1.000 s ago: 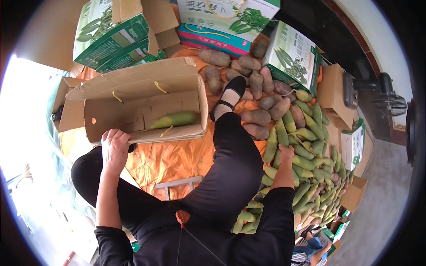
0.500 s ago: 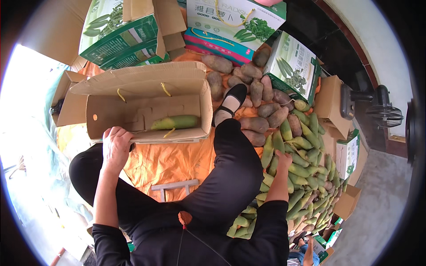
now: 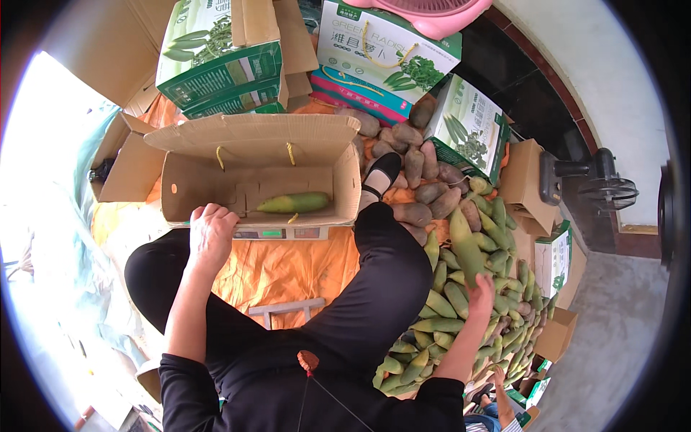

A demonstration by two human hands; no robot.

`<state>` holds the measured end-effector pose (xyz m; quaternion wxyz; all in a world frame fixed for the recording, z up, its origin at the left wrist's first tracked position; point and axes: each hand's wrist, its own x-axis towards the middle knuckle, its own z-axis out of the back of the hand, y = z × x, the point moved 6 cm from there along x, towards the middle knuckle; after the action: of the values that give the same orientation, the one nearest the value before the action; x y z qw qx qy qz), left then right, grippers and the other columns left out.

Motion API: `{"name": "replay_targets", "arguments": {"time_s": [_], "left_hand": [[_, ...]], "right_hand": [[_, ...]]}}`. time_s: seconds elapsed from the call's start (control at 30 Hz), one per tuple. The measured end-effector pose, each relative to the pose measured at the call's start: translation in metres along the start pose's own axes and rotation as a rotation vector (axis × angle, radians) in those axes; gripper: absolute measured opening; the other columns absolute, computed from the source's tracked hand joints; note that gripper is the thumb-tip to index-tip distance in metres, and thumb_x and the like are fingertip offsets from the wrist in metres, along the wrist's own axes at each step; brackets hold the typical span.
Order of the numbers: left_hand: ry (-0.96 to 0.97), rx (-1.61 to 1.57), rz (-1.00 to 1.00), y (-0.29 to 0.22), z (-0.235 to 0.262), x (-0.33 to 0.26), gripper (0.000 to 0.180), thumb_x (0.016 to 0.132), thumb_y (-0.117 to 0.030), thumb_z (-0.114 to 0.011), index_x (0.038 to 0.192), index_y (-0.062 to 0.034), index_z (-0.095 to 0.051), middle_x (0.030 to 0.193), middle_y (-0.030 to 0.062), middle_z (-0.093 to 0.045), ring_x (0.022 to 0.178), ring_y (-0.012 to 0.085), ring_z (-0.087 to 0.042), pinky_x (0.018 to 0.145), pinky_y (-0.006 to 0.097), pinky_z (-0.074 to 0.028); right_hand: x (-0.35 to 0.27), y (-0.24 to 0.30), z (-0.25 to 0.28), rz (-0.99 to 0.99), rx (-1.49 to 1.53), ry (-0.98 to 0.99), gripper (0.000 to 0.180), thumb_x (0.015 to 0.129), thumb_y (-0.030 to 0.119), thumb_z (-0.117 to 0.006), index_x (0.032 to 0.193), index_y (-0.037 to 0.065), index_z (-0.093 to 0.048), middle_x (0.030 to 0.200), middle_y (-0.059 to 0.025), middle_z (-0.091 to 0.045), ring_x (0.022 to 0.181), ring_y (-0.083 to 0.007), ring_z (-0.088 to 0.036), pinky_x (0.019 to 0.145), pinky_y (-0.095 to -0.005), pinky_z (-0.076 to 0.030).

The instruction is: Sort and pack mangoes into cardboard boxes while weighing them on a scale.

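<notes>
In front of me, an open cardboard box stands with its far flap raised and yellow cord handles showing. One long green radish lies inside on its floor. My left hand is closed over the box's near wall at the left, fingers hooked over the edge. On the right, my right hand grips the lower end of another green radish, which points away from me above the pile. Under that hand spreads a big heap of green radishes. Below the box's near edge shows part of a scale with a green-lit display.
Reddish-brown dusty tubers lie beside my shoe. Printed green-and-white cartons stand around the far side, with a pink fan behind. A black fan is at right. A metal frame rests on the orange sheet.
My right hand has taken a green radish and raised it from the pile. My left hand keeps its hold on the box edge. The whole view has shifted, and the scale's display now shows.
</notes>
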<state>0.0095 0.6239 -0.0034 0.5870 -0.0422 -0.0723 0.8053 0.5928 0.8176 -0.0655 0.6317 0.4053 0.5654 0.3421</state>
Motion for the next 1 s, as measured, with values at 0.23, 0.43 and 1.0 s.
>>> {"name": "replay_targets", "arguments": {"time_s": [0.23, 0.43, 1.0], "left_hand": [[-0.033, -0.015, -0.017, -0.002, 0.003, -0.001, 0.017, 0.063, -0.003, -0.062, 0.078, -0.0095, -0.066, 0.080, 0.0038, -0.064, 0.092, 0.0236, -0.057, 0.085, 0.039, -0.041], [-0.016, 0.000, -0.006, 0.000, 0.002, -0.003, 0.013, 0.067, -0.003, -0.062, 0.077, -0.0099, -0.065, 0.080, 0.0037, -0.063, 0.091, 0.0227, -0.057, 0.085, 0.038, -0.041], [-0.079, -0.005, -0.026, 0.002, 0.001, -0.003, 0.004, 0.071, -0.008, -0.057, 0.069, -0.0111, -0.058, 0.074, 0.0027, -0.059, 0.085, 0.0225, -0.056, 0.080, 0.038, -0.041]], "right_hand": [[-0.037, 0.152, -0.169, 0.300, -0.240, 0.595, 0.052, 0.065, 0.019, -0.074, 0.108, -0.004, -0.058, 0.100, -0.0063, -0.062, 0.095, -0.0162, -0.057, 0.088, -0.0278, -0.041], [-0.085, 0.153, -0.338, 0.212, -0.430, 0.955, 0.038, 0.071, 0.014, -0.076, 0.102, -0.003, -0.063, 0.091, -0.0055, -0.065, 0.082, -0.0116, -0.060, 0.072, -0.0265, -0.048], [-0.066, 0.036, -0.474, 0.327, -1.072, 0.983, 0.057, 0.060, 0.033, -0.081, 0.103, -0.001, -0.066, 0.097, -0.0185, -0.067, 0.094, -0.0288, -0.064, 0.083, -0.0346, -0.049]]}}
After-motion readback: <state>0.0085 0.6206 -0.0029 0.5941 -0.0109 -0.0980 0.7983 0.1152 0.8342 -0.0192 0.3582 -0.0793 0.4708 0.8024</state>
